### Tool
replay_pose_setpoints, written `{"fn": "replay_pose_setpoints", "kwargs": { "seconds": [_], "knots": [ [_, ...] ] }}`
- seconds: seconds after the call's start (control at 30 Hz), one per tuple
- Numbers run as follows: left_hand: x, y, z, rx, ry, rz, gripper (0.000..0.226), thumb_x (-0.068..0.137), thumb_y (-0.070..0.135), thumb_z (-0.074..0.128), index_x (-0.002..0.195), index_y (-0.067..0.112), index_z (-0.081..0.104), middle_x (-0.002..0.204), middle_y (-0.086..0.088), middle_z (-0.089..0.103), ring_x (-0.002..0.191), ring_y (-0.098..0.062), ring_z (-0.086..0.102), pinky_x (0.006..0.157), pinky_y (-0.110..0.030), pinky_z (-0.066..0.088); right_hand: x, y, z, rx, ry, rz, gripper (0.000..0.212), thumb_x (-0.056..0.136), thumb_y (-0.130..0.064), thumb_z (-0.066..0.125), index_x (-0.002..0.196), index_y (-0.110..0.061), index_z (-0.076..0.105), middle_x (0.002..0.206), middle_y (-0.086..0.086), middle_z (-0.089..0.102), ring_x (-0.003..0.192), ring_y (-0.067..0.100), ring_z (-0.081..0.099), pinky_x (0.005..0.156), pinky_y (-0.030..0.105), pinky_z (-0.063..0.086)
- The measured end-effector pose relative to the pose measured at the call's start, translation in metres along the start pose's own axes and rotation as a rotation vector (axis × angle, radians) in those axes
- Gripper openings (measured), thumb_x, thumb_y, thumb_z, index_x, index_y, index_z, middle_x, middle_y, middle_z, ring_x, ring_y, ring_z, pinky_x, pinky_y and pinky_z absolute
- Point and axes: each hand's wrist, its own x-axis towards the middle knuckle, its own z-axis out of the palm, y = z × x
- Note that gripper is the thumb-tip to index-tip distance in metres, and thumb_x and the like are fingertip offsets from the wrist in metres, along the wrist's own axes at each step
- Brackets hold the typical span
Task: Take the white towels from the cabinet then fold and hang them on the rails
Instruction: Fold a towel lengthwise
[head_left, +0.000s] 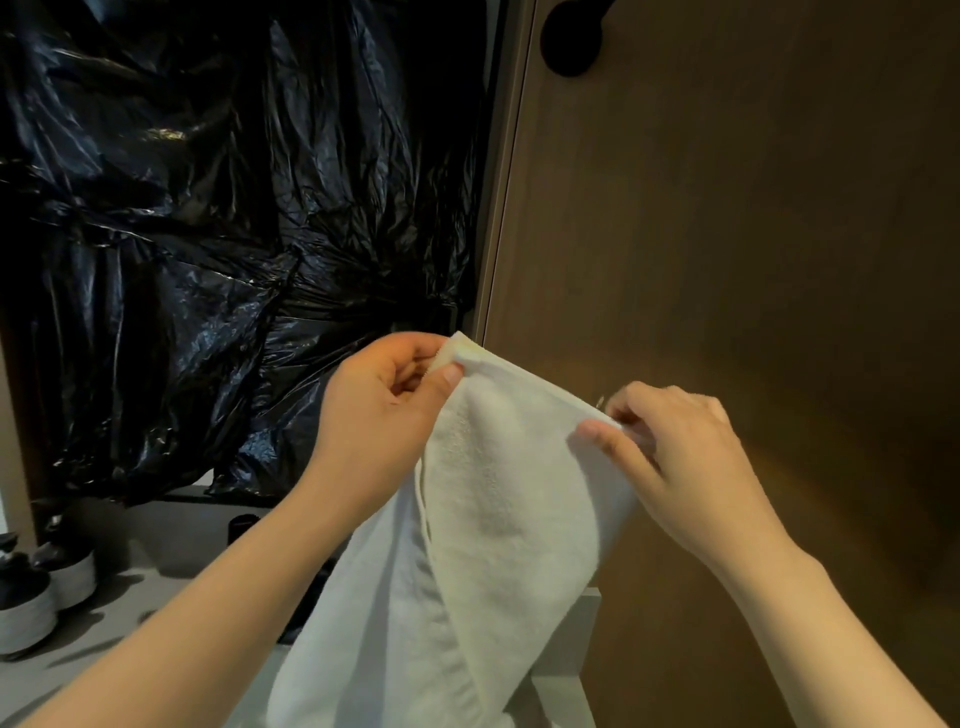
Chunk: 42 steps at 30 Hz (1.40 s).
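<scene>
white towel (483, 519) lower end cut off | left hand (384, 400), right hand (680, 447) pinch corners

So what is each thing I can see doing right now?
White terry towel: held up by its top edge, hanging down, partly folded.
Left grip: pinching the towel's top left corner.
Right grip: pinching the towel's top right corner.
Black crinkled plastic sheet: hanging, wrinkled.
Brown wooden panel: upright behind the towel.
Black round knob: nothing hanging on the part in view.
</scene>
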Motion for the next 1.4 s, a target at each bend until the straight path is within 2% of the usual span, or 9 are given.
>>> {"fn": "replay_pose_setpoints", "kwargs": {
  "seconds": [0.13, 0.37, 0.5, 0.6, 0.7, 0.9, 1.17, 1.27, 1.4],
  "knots": [
    [-0.006, 0.001, 0.01, -0.002, -0.083, 0.024, 0.016, 0.089, 0.011, 0.065, 0.099, 0.022, 0.071, 0.09, 0.006, 0.073, 0.084, -0.012, 0.069, 0.077, -0.035, 0.058, 0.006, -0.018, 0.001, 0.195, -0.099, -0.091, 0.051, 0.085, -0.071, 0.034, 0.114, -0.038, 0.059, 0.103, -0.027, 0.059, 0.098, 0.0, 0.057, 0.083, 0.025, 0.054],
    [-0.007, -0.001, 0.001, -0.058, -0.109, 0.014, 0.017, 0.083, 0.026, 0.074, 0.1, 0.023, 0.072, 0.093, 0.004, 0.073, 0.087, -0.014, 0.069, 0.079, -0.033, 0.059, 0.01, -0.029, 0.016, 0.174, -0.002, -0.153, 0.037, 0.096, -0.056, 0.036, 0.089, -0.024, 0.052, 0.078, -0.013, 0.056, 0.07, 0.01, 0.055, 0.061, 0.035, 0.049],
    [-0.024, -0.028, -0.014, 0.1, -0.289, -0.086, 0.039, 0.069, 0.055, 0.067, 0.098, 0.03, 0.07, 0.094, 0.006, 0.072, 0.086, -0.014, 0.068, 0.079, -0.041, 0.058, 0.011, -0.033, 0.02, 0.186, -0.001, -0.129, 0.034, 0.094, -0.056, 0.037, 0.089, -0.026, 0.053, 0.078, -0.017, 0.056, 0.07, 0.007, 0.056, 0.062, 0.026, 0.052],
    [-0.037, -0.052, -0.023, 0.127, -0.335, -0.163, 0.035, 0.072, 0.055, 0.066, 0.091, 0.026, 0.07, 0.091, 0.0, 0.071, 0.084, -0.022, 0.067, 0.077, -0.051, 0.055, 0.012, -0.032, 0.022, 0.191, 0.006, -0.139, 0.033, 0.097, -0.051, 0.041, 0.091, -0.022, 0.055, 0.08, -0.012, 0.058, 0.072, 0.011, 0.057, 0.066, 0.036, 0.055],
    [-0.046, -0.071, -0.028, 0.11, -0.391, -0.201, 0.04, 0.077, 0.057, 0.066, 0.091, 0.019, 0.07, 0.089, -0.007, 0.07, 0.082, -0.029, 0.066, 0.078, -0.054, 0.053, 0.013, -0.03, 0.023, 0.233, 0.011, -0.115, 0.031, 0.095, -0.05, 0.041, 0.092, -0.023, 0.057, 0.081, -0.015, 0.057, 0.075, 0.007, 0.057, 0.064, 0.026, 0.051],
    [-0.054, -0.093, -0.036, 0.117, -0.435, -0.26, 0.059, 0.067, 0.069, 0.062, 0.08, 0.012, 0.06, 0.066, 0.0, 0.049, 0.061, -0.011, 0.046, 0.06, -0.026, 0.037, 0.008, -0.024, 0.02, 0.328, 0.024, -0.061, 0.026, 0.094, -0.05, 0.041, 0.085, -0.029, 0.055, 0.076, -0.016, 0.056, 0.077, 0.006, 0.056, 0.059, 0.013, 0.04],
    [-0.019, -0.058, -0.047, 0.052, -0.642, -0.316, 0.03, 0.076, 0.049, 0.075, 0.081, 0.022, 0.065, 0.071, -0.004, 0.064, 0.064, -0.012, 0.059, 0.064, -0.025, 0.047, -0.014, -0.006, 0.019, 0.511, -0.006, 0.257, 0.035, 0.098, -0.041, 0.048, 0.081, -0.013, 0.06, 0.072, 0.0, 0.057, 0.068, 0.009, 0.053, 0.059, 0.015, 0.039],
    [-0.009, -0.062, -0.04, 0.222, -0.822, -0.362, 0.024, 0.081, 0.041, 0.073, 0.088, 0.019, 0.067, 0.077, -0.005, 0.066, 0.07, -0.012, 0.06, 0.07, -0.026, 0.048, -0.042, 0.005, 0.031, 0.554, -0.109, 0.47, 0.046, 0.099, -0.043, 0.048, 0.08, -0.003, 0.059, 0.072, 0.013, 0.055, 0.066, 0.021, 0.052, 0.062, 0.027, 0.04],
    [-0.057, -0.12, 0.007, 0.576, -1.057, -0.323, 0.017, 0.083, 0.038, 0.071, 0.086, 0.022, 0.066, 0.075, 0.012, 0.056, 0.068, -0.005, 0.051, 0.06, -0.017, 0.04, -0.113, 0.027, 0.071, 0.477, -0.277, 0.708, 0.043, 0.099, -0.037, 0.051, 0.063, -0.014, 0.045, 0.058, 0.002, 0.043, 0.057, 0.015, 0.043, 0.056, 0.026, 0.034]
  ]
}}
